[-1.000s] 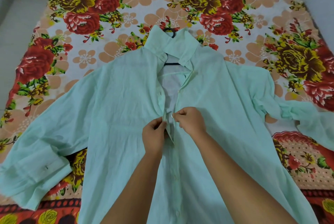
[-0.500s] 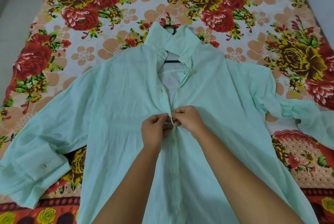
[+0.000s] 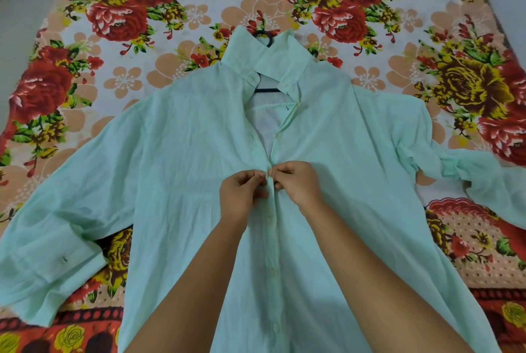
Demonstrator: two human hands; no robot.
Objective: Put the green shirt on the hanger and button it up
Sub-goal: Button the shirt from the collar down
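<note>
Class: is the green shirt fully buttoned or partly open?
Partly open. Below the left hand and right hand the shirt is closed; above them its edges gape, showing the hanger.

Soft, even light (edges bowed), slightly blurry.

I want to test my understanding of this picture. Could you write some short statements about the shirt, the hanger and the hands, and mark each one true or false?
1. The green shirt lies spread out on a flowered bedsheet. True.
2. The hook of the hanger pokes out above the collar. True.
3. The left hand and the right hand both pinch the shirt's front edges. True.
4. The shirt is buttoned up to the collar. False: the front gapes open above the hands.
5. The shirt lies face down. False: its button front faces up.
</note>
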